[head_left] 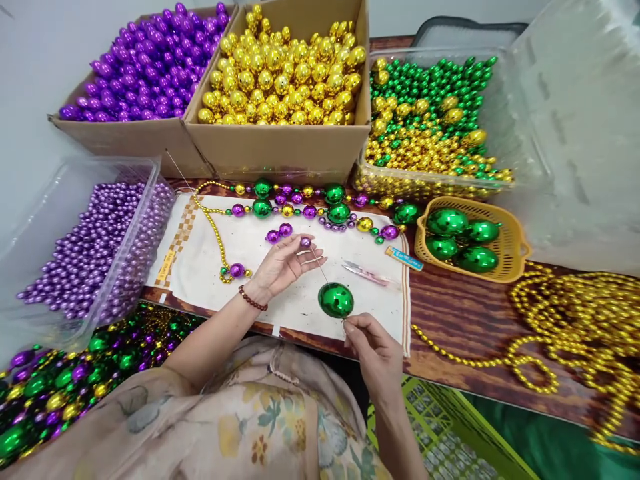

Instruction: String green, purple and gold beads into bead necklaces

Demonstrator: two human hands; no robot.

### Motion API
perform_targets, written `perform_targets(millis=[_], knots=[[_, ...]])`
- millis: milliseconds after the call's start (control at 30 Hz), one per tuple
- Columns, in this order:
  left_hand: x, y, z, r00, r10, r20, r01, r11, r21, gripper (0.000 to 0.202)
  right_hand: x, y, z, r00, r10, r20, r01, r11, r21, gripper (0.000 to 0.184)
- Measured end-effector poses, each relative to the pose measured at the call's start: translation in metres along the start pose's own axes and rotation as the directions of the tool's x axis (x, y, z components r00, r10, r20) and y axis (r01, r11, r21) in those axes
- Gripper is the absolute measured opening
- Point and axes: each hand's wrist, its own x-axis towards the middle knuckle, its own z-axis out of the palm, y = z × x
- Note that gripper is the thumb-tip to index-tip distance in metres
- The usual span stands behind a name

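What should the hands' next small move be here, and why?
Probably slide the large green bead along the thread toward the small purple bead pinched by the left hand. The right hand pinches the thread just below the green one, and bare thread shows between the two beads.

1. Large bead [335, 300]: glossy green, mirror finish.
2. Small bead [305, 243]: purple. Thread [320, 267]: pale.
3. Cloth [240, 240]: white, with a tan checked band along its left edge.
4. Left box beads [150, 67]: purple. Middle box beads [283, 73]: gold. Tub beads [430, 120]: green and gold mixed.
5. Basket [515, 247]: yellow lattice weave. Balls [460, 237] inside: green.
6. Strand [310, 210] on the cloth: green, purple and gold repeating.
7. Table [460, 313]: dark brown wood grain.
8. Garment [260, 420]: beige with a floral print. Bracelet [253, 299]: dark red.
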Motion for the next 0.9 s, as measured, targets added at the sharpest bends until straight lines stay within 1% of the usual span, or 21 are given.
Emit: perform_targets(millis=[133,300,500,567,667,733,800,833,900], knots=[[0.0,-0.001,-0.001,1.0,-0.02,0.006,0.02,1.0,-0.009,0.014,0.0,-0.001,0.002,1.0,-0.004,0.01,0.005,1.0,-0.015,0.021],[0.0,-0.003,-0.004,1.0,-0.021,0.015,0.022,0.999,-0.031,0.016,0.0,0.0,0.004,1.0,0.018,-0.002,-0.018,1.0,-0.017,0.022],[0.001,-0.005,-0.004,0.999,0.026,0.019,-0.027,0.999,0.037,0.022,-0.001,0.001,0.004,0.996,0.083,-0.009,-0.083,0.997,-0.003,0.026],[0.0,-0.01,-0.002,0.999,0.034,0.021,-0.036,0.996,0.084,0.027,0.0,0.002,0.009,0.993,0.119,-0.007,-0.118,0.993,0.027,0.027],[-0.003,-0.025,0.006,0.999,0.034,-0.001,-0.033,0.991,0.133,0.034,0.004,0.004,0.025,0.987,0.155,-0.04,-0.15,0.983,0.109,0.028],[-0.004,-0.038,0.012,0.998,0.063,-0.018,-0.06,0.989,0.132,0.037,0.006,0.006,0.037,0.985,0.156,-0.074,-0.142,0.976,0.165,0.028],[-0.004,-0.048,0.018,0.993,0.117,-0.029,-0.112,0.984,0.136,0.04,0.008,0.007,0.042,0.985,0.148,-0.085,-0.129,0.972,0.197,0.027],[-0.004,-0.051,0.02,0.989,0.144,-0.029,-0.139,0.979,0.151,0.041,0.009,0.007,0.042,0.988,0.141,-0.062,-0.127,0.973,0.192,0.027],[0.0,-0.054,0.022,0.983,0.183,-0.011,-0.176,0.958,0.225,0.04,0.012,0.007,0.033,0.992,0.12,0.026,-0.122,0.984,0.133,0.026]])
